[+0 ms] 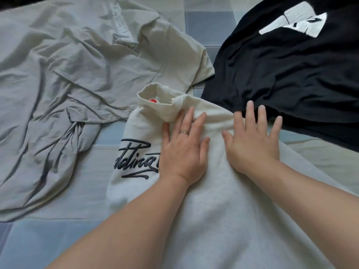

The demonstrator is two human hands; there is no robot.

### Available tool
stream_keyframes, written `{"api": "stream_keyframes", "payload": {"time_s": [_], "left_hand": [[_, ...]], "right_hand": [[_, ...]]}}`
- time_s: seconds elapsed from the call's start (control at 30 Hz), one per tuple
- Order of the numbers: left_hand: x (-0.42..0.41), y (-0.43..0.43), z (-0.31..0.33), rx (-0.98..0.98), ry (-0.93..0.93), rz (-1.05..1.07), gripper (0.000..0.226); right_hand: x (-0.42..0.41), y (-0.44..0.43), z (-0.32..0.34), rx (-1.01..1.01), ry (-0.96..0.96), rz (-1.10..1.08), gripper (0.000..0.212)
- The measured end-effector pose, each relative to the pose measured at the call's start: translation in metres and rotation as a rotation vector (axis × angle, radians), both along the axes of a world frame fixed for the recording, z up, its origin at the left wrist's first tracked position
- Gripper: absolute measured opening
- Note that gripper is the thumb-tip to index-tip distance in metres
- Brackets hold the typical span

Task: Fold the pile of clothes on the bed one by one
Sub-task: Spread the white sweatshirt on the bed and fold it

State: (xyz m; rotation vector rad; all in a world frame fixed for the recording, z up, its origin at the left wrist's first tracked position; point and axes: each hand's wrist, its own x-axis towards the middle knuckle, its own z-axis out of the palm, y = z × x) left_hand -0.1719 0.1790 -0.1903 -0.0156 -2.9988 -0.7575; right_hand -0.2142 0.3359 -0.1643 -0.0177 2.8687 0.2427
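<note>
Pressing the cream sweatshirt point(213, 220) flat on the bed point(58, 239) with both hands open, left hand point(183, 150) is sitting at the collar point(155, 94), right hand point(252, 144) beside it near the black shirt point(291, 65); long axis is running from the person up to the collar.

Three garments show, cream sweatshirt point(213, 220), grey shirt point(77, 74), black top point(291, 70), plus left hand point(182, 150), right hand point(252, 144) and one ring point(184, 132).

Left hand point(183, 150) is lying palm-down, fingers straight and slightly spread. Right hand point(252, 144) is lying flat just beside it, fingers fanned wider; thumbs near, not touching. Bare left forearm point(120, 220) and right forearm point(310, 200) are reaching in from below, converging.
</note>
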Motion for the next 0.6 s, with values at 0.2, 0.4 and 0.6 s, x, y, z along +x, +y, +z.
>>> {"api": "stream_keyframes", "payload": {"time_s": [0.2,0.4,0.6], "left_hand": [[-0.025,-0.052,0.008,-0.071,0.165,-0.032,0.049],[-0.081,-0.086,0.002,-0.226,-0.105,-0.168,0.057],[-0.048,-0.074,-0.003,-0.207,-0.075,-0.069,0.057]], "right_hand": [[0.018,-0.035,0.022,-0.094,0.28,0.015,0.076],[0.017,-0.047,-0.009,-0.251,-0.017,0.323,0.065],[0.001,-0.005,-0.011,-0.178,0.04,-0.066,0.072]]}}
